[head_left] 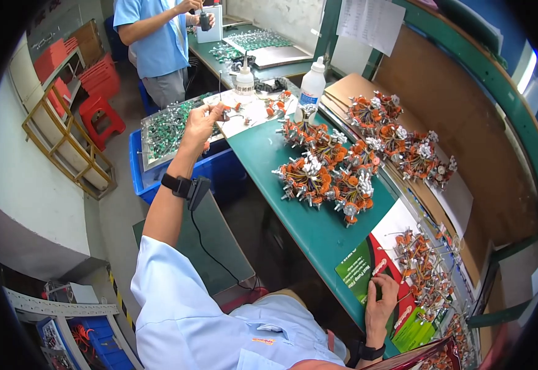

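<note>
My left hand (200,123) reaches out to the far edge of the green table (309,228), over a white sheet (247,114). Its fingertips are pinched on a small orange-and-metal wired part (223,115). A black band with a cable sits on that wrist. My right hand (381,303) lies with curled fingers on a green-and-red printed sheet (358,268) at the table's near edge; nothing shows in it. Between the hands lies a heap of orange coil parts with white caps (324,176).
More orange coil parts are heaped on brown board (398,135) and beside my right hand (423,265). Two white squeeze bottles (311,86) (244,77) stand near the sheet. A blue crate (152,182) carries a tray of small parts (167,126). A co-worker in blue (158,37) stands beyond, red stools (99,111) nearby.
</note>
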Action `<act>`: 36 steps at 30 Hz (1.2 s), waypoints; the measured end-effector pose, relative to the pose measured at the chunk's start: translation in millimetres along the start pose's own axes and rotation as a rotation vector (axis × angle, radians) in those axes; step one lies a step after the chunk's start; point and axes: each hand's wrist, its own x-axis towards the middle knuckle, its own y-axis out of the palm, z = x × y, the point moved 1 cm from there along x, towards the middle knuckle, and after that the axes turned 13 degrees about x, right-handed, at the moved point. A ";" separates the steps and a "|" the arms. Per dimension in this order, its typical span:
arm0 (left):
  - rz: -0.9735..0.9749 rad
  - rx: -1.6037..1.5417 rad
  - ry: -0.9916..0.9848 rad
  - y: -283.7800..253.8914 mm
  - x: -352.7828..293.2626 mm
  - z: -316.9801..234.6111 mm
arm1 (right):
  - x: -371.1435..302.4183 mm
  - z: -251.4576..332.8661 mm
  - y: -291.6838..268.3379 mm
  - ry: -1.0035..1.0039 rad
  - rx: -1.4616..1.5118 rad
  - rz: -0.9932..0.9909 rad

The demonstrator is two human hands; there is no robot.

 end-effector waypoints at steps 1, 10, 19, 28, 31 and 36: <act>-0.012 -0.008 0.038 3.7 4.3 -0.8 | -2.4 0.0 1.7 -0.008 -0.040 0.001; 0.221 -0.136 -0.104 53.3 16.4 -39.0 | -0.5 0.3 5.1 0.020 -0.114 -0.005; 0.257 -0.119 -0.134 119.7 74.0 16.9 | 0.2 1.0 6.0 0.063 -0.125 -0.003; 0.317 -0.007 -0.199 136.3 102.2 28.8 | 0.7 -1.0 7.3 0.083 -0.125 -0.018; 0.373 -0.022 -0.276 139.3 105.4 24.1 | 4.1 -0.5 8.8 0.089 -0.139 -0.012; 0.331 -0.008 -0.225 144.3 111.7 35.0 | 4.7 -2.2 9.8 0.088 -0.139 -0.005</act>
